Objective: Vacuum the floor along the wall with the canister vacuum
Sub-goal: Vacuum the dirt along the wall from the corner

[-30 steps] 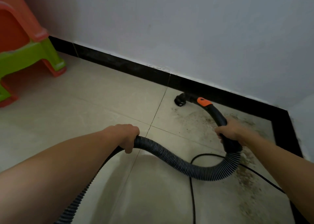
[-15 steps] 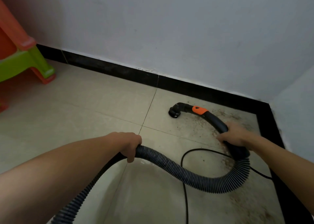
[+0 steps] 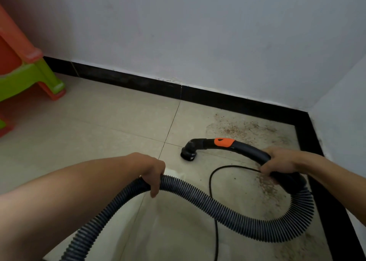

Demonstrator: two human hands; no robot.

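Right hand grips the wand, left hand grips the hose. Dirt lies uncleared in the far right corner of the floor.

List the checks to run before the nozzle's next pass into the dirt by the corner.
1. Right hand grips the handle: ok.
2. Left hand holds the hose: ok.
3. Nozzle mouth down on the floor: ok.
4. Nozzle over the dirt: not ok; it sits on cleaner tile, and the dirt lies toward the corner baseboard.
5. Power cord clear of the sweep: not ok; it loops on the floor beneath the handle and could snag.
6. Suction running: cannot tell.
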